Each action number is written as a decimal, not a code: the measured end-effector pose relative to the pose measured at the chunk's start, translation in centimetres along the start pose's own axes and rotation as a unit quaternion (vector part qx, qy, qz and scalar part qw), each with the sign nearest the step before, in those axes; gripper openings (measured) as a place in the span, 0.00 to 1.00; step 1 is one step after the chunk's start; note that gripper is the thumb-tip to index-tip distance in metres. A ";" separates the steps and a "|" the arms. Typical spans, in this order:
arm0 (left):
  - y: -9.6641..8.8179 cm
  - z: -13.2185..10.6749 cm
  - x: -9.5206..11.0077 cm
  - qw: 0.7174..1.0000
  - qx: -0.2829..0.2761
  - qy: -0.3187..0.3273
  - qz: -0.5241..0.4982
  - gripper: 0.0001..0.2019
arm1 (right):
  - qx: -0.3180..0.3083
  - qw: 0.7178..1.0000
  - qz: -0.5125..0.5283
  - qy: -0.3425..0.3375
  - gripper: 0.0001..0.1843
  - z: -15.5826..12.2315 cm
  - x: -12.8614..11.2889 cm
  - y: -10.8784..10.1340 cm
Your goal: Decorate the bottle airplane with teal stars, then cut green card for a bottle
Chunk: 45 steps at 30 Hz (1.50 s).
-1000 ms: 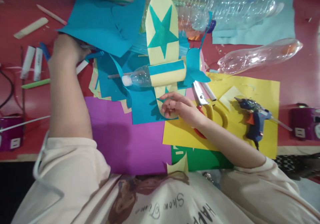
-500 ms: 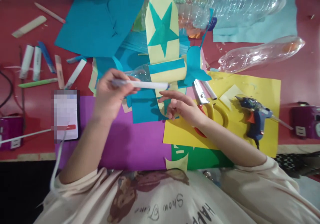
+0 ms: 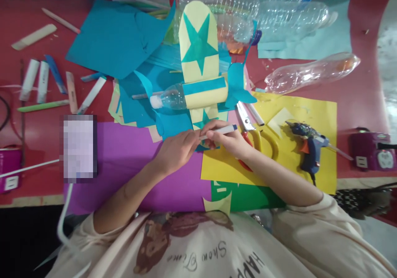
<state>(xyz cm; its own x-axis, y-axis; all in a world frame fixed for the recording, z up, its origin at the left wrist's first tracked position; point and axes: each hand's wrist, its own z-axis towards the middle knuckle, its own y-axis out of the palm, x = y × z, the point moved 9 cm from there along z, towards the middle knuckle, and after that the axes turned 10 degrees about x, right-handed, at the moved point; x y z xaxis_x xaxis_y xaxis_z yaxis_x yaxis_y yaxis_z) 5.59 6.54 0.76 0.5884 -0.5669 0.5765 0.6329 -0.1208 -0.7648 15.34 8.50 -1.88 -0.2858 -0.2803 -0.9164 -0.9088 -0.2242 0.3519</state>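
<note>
Nearest us on the red surface (image 3: 356, 96) lie a purple sheet (image 3: 118, 156) and a yellow sheet (image 3: 325, 177). Our right grip (image 3: 232, 141) is closed on a white marker (image 3: 228, 129); our left grip (image 3: 176, 150) meets its other end, but whether it clasps it we cannot tell. Just beyond, we see a star-decorated paper-and-bottle plane (image 3: 204, 93) over blue paper (image 3: 139, 112), then clear bottles (image 3: 291, 17).

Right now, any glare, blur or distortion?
All in the head view: glare streaks the crumpled clear bottle; the phone is pixelated; the white cable blurs near the bottom; the right edge of the red table bows, likely lens distortion; the marker in the right hand reads clearly.
</note>
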 end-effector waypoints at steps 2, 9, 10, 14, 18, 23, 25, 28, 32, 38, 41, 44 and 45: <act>0.3 -0.3 0.1 0.999 -0.018 0.002 -0.046 0.18 | -0.017 1.000 -0.022 0.004 0.14 0.0 0.3 0.2; -1.9 -0.1 -2.7 0.993 -0.001 -0.088 -0.081 0.23 | 0.015 0.985 -0.104 -0.134 0.14 -1.2 -4.7 -0.3; -2.9 0.0 -3.3 0.993 0.032 -0.094 -0.064 0.22 | 0.035 0.976 -0.117 -0.181 0.13 -1.5 -6.7 -0.7; -6.0 0.0 -3.7 0.984 0.156 -0.074 -0.034 0.17 | 0.219 0.870 -0.087 -0.433 0.07 -3.3 -14.9 -5.7; -3.7 -0.2 -3.4 0.977 0.108 -0.114 -0.142 0.17 | 0.245 0.854 -0.283 -0.362 0.09 1.1 -14.1 -8.5; -0.6 -0.7 -2.5 0.978 0.042 -0.108 -0.172 0.24 | 0.176 0.875 -0.354 -0.280 0.18 3.9 -9.0 -8.6; -0.4 -0.7 -2.6 0.982 0.041 -0.100 -0.158 0.25 | 0.191 0.861 -0.374 -0.286 0.21 3.3 -8.4 -8.4; -0.7 -0.6 -2.7 0.984 0.049 -0.084 -0.147 0.26 | 0.216 0.841 -0.400 -0.291 0.22 1.6 -8.2 -8.0; -0.7 -0.4 -1.7 0.990 0.051 -0.032 -0.128 0.27 | 0.252 0.828 -0.410 -0.288 0.18 -1.9 -7.3 -6.3; -1.4 -0.5 -1.4 0.987 0.149 -0.033 -0.039 0.42 | 0.149 0.885 -0.322 -0.302 0.21 -6.8 -4.1 0.0; -1.6 0.0 -1.6 0.980 0.192 -0.042 -0.025 0.43 | 0.117 0.862 -0.334 -0.362 0.19 -8.6 -4.5 1.3; -1.6 0.7 -2.0 0.977 0.205 -0.056 -0.009 0.39 | 0.132 0.840 -0.335 -0.406 0.13 -9.4 -5.8 0.4; -1.8 0.9 -2.2 0.976 0.209 -0.062 -0.009 0.37 | 0.148 0.834 -0.326 -0.419 0.12 -9.4 -6.4 -0.2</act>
<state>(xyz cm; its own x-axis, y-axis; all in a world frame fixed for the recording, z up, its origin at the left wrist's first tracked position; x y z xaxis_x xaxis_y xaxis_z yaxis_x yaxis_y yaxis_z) 3.66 8.68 1.11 0.6149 -0.4623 0.6389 0.7787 0.2280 -0.5845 20.22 1.53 5.71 0.2998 0.5899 -0.7497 -0.9538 0.2017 -0.2226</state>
